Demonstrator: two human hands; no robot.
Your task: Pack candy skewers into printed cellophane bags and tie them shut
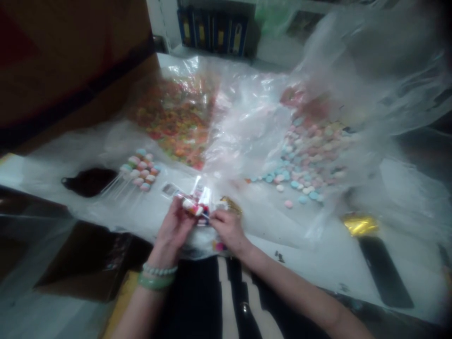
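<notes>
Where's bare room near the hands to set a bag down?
The widest free patch is the white plastic sheet right of the right hand, bordered by the pastel candies above and the gold foil beyond. It's crowded around the clear bag pinched with the left hand, and at the lollipops beside the dark bag.

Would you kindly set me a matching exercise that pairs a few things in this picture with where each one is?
Things:
1. Green bangle
2. Small clear bag
3. Pastel round candies
4. Gold foil piece

Places:
A. Held between the left hand and right hand
B. Spread on plastic sheeting, right of centre
C. Around the left wrist
D. Beside a dark slab

Pairs: 1-C; 2-A; 3-B; 4-D
</notes>
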